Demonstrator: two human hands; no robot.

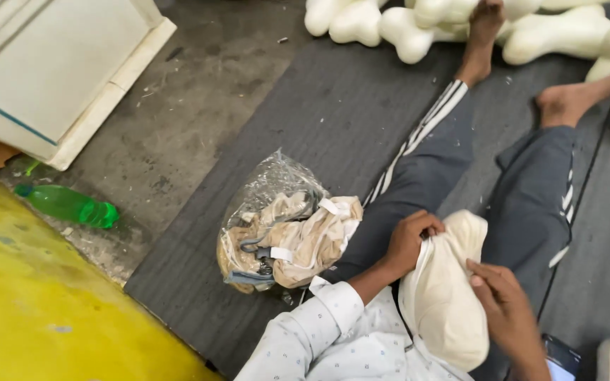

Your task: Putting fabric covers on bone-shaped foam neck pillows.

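I sit on a dark mat with my legs stretched out in dark striped trousers. On my lap lies a cream, stuffed bone-shaped cushion. My left hand grips the fabric at the cushion's upper end, fingers closed on it. My right hand rests against the cushion's right side, fingers bent onto the cloth. Beside my left arm sits a clear plastic bag stuffed with beige fabric covers and straps.
Several cream bone-shaped cushions are piled by my bare feet at the top. A green plastic bottle lies on the concrete floor at left, next to a white board structure and a yellow surface. A phone lies at bottom right.
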